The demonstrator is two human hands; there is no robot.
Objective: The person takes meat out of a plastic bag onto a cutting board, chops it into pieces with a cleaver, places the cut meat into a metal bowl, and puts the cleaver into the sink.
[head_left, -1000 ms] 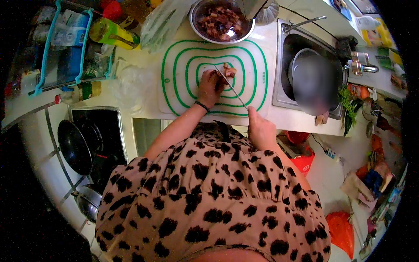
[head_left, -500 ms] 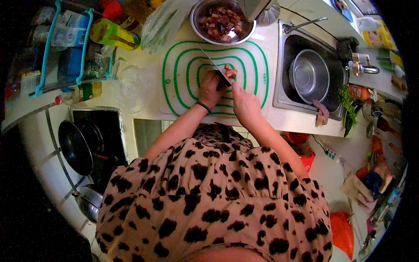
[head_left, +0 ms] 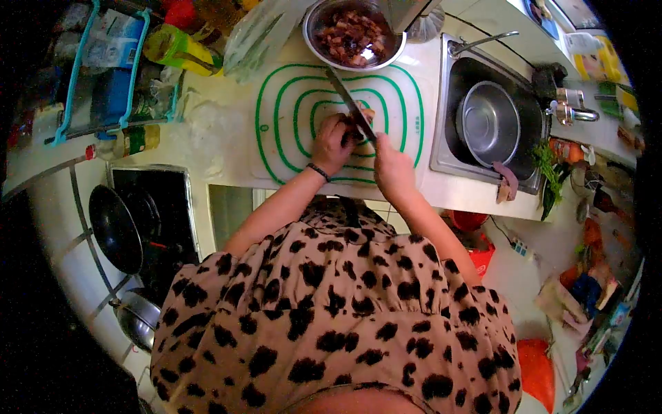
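Note:
My right hand (head_left: 395,168) is closed round the handle of a kitchen knife (head_left: 343,95), whose dark blade points up and left over the cutting board. My left hand (head_left: 332,143), a dark band at its wrist, has its fingers curled on a dark piece of meat (head_left: 356,135) beside the blade; most of that piece is hidden. Just beyond the blade lie cut bits of meat (head_left: 369,112). Beneath everything is a white cutting board (head_left: 276,155) with green rings. Touching its far side, a steel bowl (head_left: 310,50) holds many chopped meat pieces.
A sink (head_left: 441,148) with a metal basin (head_left: 491,141) is on the right, a cloth (head_left: 507,183) over its front edge. Plastic bags (head_left: 258,41) and a yellow-green bottle (head_left: 179,52) stand at left. A black wok (head_left: 114,228) sits by the lower-left stove.
The knife has risen and its blade has turned, now showing dark instead of a bright face. My right hand has shifted slightly right. The cut bits are partly behind the blade.

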